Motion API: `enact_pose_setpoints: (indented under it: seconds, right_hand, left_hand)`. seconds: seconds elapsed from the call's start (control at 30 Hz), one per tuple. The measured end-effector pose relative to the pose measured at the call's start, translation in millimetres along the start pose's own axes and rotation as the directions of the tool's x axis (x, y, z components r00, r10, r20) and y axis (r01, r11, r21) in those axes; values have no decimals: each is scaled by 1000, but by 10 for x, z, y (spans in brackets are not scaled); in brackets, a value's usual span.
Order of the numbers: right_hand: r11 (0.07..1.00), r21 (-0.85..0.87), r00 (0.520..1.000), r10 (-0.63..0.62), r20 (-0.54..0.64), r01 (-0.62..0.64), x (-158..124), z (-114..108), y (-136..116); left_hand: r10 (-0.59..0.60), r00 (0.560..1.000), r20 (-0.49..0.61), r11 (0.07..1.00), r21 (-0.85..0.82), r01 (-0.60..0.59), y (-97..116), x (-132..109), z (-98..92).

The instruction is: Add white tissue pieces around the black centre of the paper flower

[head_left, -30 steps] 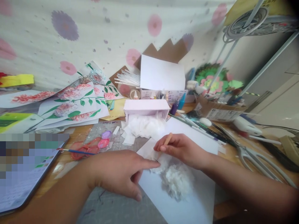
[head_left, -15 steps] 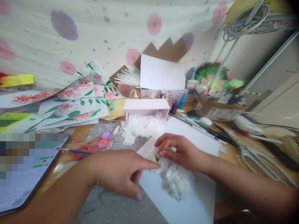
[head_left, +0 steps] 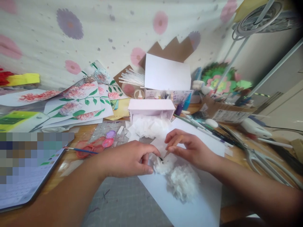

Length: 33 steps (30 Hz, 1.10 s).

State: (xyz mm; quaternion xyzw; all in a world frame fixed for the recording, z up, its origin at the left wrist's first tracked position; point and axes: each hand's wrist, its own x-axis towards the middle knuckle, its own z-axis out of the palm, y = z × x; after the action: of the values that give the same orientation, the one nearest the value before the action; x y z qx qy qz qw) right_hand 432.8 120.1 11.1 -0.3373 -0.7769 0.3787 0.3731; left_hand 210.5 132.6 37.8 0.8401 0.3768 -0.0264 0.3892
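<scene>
My right hand [head_left: 187, 146] pinches a thin wooden stick [head_left: 166, 154], its tip pointing down over a white sheet of paper [head_left: 205, 192]. To its left, my left hand [head_left: 134, 159] has the index finger stretched out and bent downward, the thumb apart from it and the other fingers curled. That index fingertip is at a small dark spot on the near edge of a white tissue-like ruffle cluster [head_left: 163, 165]; whether it touches is unclear. A fuller ruffled white cluster [head_left: 183, 183] lies just in front, on the sheet.
Loose white paper pieces [head_left: 151, 126] spill from a white box [head_left: 151, 104] behind my hands. Scissors [head_left: 262, 160] lie at right, a tablet [head_left: 30, 176] at left. A paintbrush [head_left: 82, 150] rests across a red palette [head_left: 86, 151]. Flower paintings [head_left: 75, 107] lean behind.
My left hand has moved up, its index finger bending from straight to curved at the ruffles. The right hand has shifted slightly right and up, still pinching the stick. The view has shifted slightly.
</scene>
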Motion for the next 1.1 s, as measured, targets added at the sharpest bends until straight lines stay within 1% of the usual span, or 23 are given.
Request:
enact_pose_setpoints:
  seconds: [0.17,0.23,0.33,0.4,0.47,0.53,0.57,0.63,0.7,0.77,0.8,0.97,1.03,1.1]
  right_hand:
    - [998,-3,997,64,-35,-64,12,24,0]
    - [996,-18,995,89,-37,-90,13,33,-3]
    - [994,-41,994,104,-36,-105,21,37,-48]
    - [994,43,994,98,-51,-96,32,41,-97]
    - [977,197,994,99,-50,-87,43,53,-136]
    - [943,313,992,125,-15,-114,48,73,-150]
    - [934,329,989,147,9,-142,47,84,-146]
    - [947,253,980,194,41,-198,40,102,-127]
    - [972,95,976,211,49,-214,29,112,-104]
    - [983,-47,982,182,47,-180,17,114,-87]
    - [983,-88,985,164,48,-159,11,114,-80]
    - [981,-177,991,98,87,-82,-19,121,-31]
    - [979,-205,992,42,121,-16,-29,121,-10]
    - [970,-238,988,-20,151,56,-35,115,4]
  left_hand:
    - [-9,1000,3,1000,2,9,-10,-8,7]
    - [1,1000,25,1000,13,-2,-17,-18,10]
    - [35,996,86,998,46,-39,-14,-36,18]
    - [54,990,128,996,65,-63,-3,-47,23]
    - [70,985,157,994,75,-83,11,-57,26]
    - [86,981,175,991,84,-101,24,-64,26]
    - [92,979,181,990,88,-109,29,-67,24]
    - [101,975,197,988,97,-122,39,-69,20]
    - [102,972,210,987,98,-125,48,-71,14]
    - [101,971,218,988,90,-123,53,-76,10]
    - [101,970,221,989,85,-122,53,-79,9]
    - [80,970,232,995,33,-90,31,-87,-10]
    - [56,983,177,998,19,-60,22,-80,-26]
    - [26,997,77,999,17,-28,17,-66,-39]
